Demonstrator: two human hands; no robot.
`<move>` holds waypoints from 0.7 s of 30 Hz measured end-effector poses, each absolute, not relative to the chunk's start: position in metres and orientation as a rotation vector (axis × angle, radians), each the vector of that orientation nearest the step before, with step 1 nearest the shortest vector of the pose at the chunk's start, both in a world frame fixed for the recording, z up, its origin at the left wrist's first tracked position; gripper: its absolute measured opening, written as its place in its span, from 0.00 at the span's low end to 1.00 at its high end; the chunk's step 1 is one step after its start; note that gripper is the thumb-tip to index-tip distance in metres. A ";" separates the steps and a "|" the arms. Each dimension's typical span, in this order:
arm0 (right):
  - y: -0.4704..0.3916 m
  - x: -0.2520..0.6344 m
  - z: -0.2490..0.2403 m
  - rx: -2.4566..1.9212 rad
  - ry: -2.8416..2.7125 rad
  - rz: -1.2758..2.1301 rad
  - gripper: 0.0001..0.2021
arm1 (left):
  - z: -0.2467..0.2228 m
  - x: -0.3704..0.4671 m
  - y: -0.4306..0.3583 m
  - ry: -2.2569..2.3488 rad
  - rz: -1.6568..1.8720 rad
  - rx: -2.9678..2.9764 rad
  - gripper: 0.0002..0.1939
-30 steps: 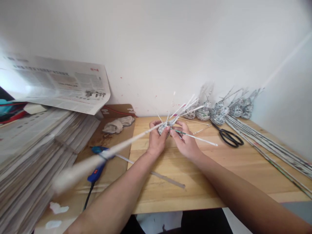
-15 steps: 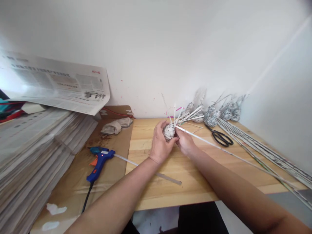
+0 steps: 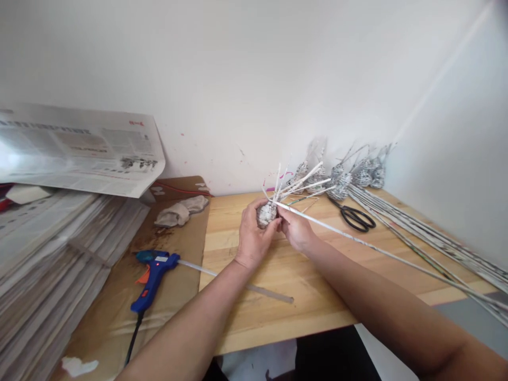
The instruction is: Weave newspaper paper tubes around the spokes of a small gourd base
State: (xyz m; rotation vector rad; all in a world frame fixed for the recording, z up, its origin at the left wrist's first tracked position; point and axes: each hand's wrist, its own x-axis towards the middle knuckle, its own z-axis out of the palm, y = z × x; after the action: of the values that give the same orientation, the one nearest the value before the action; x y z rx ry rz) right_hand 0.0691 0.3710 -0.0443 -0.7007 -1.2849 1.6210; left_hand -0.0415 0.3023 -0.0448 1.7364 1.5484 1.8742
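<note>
White wall [image 3: 238,79] behind wooden table [image 3: 270,330]. Woven paper ball [image 3: 265,216] held between both hands over the table. Left hand [image 3: 251,234] grip cups it, probably to keep it steady; right hand [image 3: 297,228] grip narrow at its neck by the long strip [image 3: 353,238], exact hold hidden. Glue gun [image 3: 153,283] lies on cardboard [image 3: 178,312], likely sparing the wood. Newspaper [image 3: 79,145] print and gun label [image 3: 161,259] too blurred to read.

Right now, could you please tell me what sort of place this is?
Likely a papercraft workspace: the left hand holds a woven paper bulb, a blue glue gun lies on cardboard, and black scissors rest on the wooden table.
</note>
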 end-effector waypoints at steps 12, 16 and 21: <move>0.368 0.071 -0.040 -0.657 -1.595 1.450 0.27 | -0.046 -0.050 0.310 1.375 1.869 1.304 0.21; 0.367 0.073 -0.037 -0.615 -1.717 1.281 0.27 | -0.047 -0.048 0.311 1.311 1.848 1.209 0.22; 0.368 0.075 -0.038 -0.655 -1.806 1.164 0.26 | -0.043 -0.045 0.310 1.228 1.845 1.097 0.23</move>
State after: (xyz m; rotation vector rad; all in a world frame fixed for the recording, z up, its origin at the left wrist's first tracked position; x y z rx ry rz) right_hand 0.0748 0.3679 -0.0378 -0.6545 -1.8062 1.1637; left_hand -0.0448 0.3097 -0.0431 1.0969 1.2282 1.8446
